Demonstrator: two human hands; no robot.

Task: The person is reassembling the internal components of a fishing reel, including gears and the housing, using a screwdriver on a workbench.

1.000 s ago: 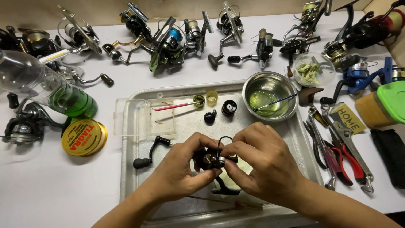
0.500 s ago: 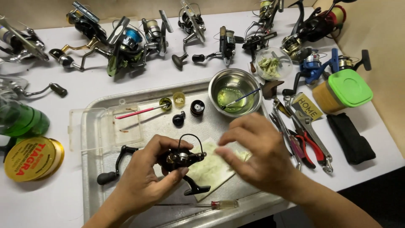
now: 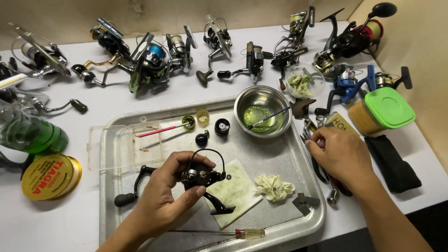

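You work at a white tabletop (image 3: 140,100) lined with fishing reels, a dented aluminium tray (image 3: 280,154) at its centre. Your left hand (image 3: 163,200) grips the small black spinning reel body (image 3: 201,176) over the tray's middle. Your right hand (image 3: 339,156), at three o'clock from the reel, curls onto the metal pliers and tools (image 3: 317,163) beside the tray.

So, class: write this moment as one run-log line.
left hand: holds black reel body over metal tray | right hand: on hand tools beside tray | steel bowl: brush inside
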